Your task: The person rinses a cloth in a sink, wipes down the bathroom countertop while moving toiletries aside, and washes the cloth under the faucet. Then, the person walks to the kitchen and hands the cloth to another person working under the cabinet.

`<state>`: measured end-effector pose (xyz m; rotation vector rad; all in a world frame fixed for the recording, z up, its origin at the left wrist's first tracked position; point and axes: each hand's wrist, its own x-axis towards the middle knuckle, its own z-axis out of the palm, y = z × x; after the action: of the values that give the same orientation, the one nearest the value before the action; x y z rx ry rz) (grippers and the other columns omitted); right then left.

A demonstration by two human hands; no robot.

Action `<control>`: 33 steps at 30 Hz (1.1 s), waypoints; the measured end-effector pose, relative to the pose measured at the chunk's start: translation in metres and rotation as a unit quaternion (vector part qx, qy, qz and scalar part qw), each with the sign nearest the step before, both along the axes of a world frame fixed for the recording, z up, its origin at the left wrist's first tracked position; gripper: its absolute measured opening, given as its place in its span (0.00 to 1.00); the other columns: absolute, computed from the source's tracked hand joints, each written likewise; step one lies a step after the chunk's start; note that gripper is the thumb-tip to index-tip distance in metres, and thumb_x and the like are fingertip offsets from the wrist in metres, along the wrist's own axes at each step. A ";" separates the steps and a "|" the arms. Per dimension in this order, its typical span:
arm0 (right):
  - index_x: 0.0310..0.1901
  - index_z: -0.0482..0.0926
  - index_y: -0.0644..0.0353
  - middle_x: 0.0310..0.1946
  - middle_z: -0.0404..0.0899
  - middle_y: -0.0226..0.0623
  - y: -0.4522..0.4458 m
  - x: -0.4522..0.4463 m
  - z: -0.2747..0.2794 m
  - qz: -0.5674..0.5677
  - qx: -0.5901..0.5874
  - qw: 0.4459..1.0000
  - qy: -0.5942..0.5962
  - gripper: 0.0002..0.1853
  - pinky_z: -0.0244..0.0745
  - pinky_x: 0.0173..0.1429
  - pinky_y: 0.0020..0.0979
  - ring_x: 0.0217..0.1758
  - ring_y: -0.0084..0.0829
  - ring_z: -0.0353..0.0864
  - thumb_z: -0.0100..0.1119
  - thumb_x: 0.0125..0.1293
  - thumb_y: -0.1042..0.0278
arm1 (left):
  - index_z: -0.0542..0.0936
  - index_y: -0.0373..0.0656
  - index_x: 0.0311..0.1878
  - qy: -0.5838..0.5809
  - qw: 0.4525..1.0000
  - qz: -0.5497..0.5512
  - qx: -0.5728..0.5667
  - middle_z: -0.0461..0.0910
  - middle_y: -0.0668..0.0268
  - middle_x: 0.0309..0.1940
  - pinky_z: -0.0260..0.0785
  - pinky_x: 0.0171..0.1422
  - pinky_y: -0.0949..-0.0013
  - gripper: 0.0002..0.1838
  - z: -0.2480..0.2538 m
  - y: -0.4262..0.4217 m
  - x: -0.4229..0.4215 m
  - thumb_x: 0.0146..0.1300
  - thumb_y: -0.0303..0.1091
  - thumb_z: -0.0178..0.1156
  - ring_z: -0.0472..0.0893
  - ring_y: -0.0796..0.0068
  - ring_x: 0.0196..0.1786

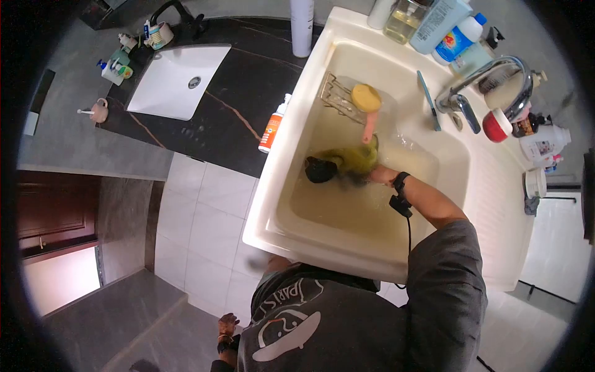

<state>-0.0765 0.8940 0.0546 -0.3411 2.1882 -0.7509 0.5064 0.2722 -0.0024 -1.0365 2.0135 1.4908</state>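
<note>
Two hands in frame? State of each?

Yep. Right hand [381, 174]: center of frame, reaching into the sink [310, 255], fingers hidden by cloudy water [347, 218] and cloth. Grip or flat press, can't tell. Left hand [228, 325]: lower left, outside the sink, near the shirt [347, 335]. Too small to read the finger pose.

Where's the cloth?

Cloth [356, 159] is in the water, right at the right hand's fingers. Yellow-green, wet, dark rounded part on its left end.

Anything on the right wrist?

Black strap plus a small device [400, 203]. Cord [409, 245] runs down from it toward the near rim.

Rest of the sink?

Wire rack [338, 99] above the cloth, upper left of the basin. Yellow brush [366, 98] just beside it, pink handle pointing down toward the cloth. Blue-green stick [427, 99] on the right side, near the faucet [452, 99]. Red-and-white item [496, 126] by the spout.

Outside it?

Orange-label bottle [271, 131] against the sink's left side. Bottle with blue cap [457, 42] in a row of containers, upper right. Black counter [232, 80] upper left, white basin [176, 87] set in it. Brown door [56, 211] at far left.
</note>
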 end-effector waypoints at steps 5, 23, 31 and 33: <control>0.52 0.65 0.60 0.48 0.69 0.41 -0.033 0.006 0.050 -0.040 -0.028 0.999 -0.010 0.20 0.62 0.51 0.30 0.51 0.33 0.66 0.46 0.56 0.69 | 0.74 0.43 0.28 0.056 0.818 -0.504 -0.273 0.73 0.63 0.29 0.66 0.28 0.66 0.06 0.079 0.039 -0.051 0.43 0.26 0.57 0.73 0.63 0.30; 0.46 0.67 0.69 0.48 0.65 0.54 -0.024 -0.027 0.004 0.235 0.298 0.916 0.134 0.22 0.55 0.58 0.39 0.53 0.47 0.61 0.47 0.45 0.72 | 0.70 0.29 0.39 0.020 0.987 -0.154 -0.033 0.74 0.58 0.33 0.73 0.41 0.69 0.12 0.059 0.022 -0.039 0.54 0.28 0.49 0.76 0.68 0.37; 0.38 0.73 0.68 0.36 0.73 0.50 -0.021 -0.033 0.005 0.197 0.218 0.923 0.250 0.15 0.64 0.47 0.39 0.42 0.45 0.71 0.45 0.48 0.71 | 0.71 0.28 0.39 0.030 0.997 -0.068 -0.017 0.74 0.57 0.34 0.73 0.41 0.67 0.16 0.051 0.024 -0.023 0.52 0.33 0.52 0.76 0.67 0.38; 0.37 0.73 0.68 0.35 0.74 0.49 -0.020 -0.036 0.003 0.180 0.223 0.929 0.234 0.14 0.66 0.45 0.39 0.40 0.44 0.72 0.45 0.49 0.72 | 0.70 0.28 0.40 0.023 0.931 -0.327 -0.161 0.73 0.56 0.35 0.73 0.41 0.68 0.17 0.061 0.024 -0.032 0.51 0.33 0.54 0.75 0.66 0.38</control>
<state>-0.1121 0.8743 0.0575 -0.7145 2.5489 0.0541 0.4743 0.2966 0.0587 -0.3516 2.3614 0.8556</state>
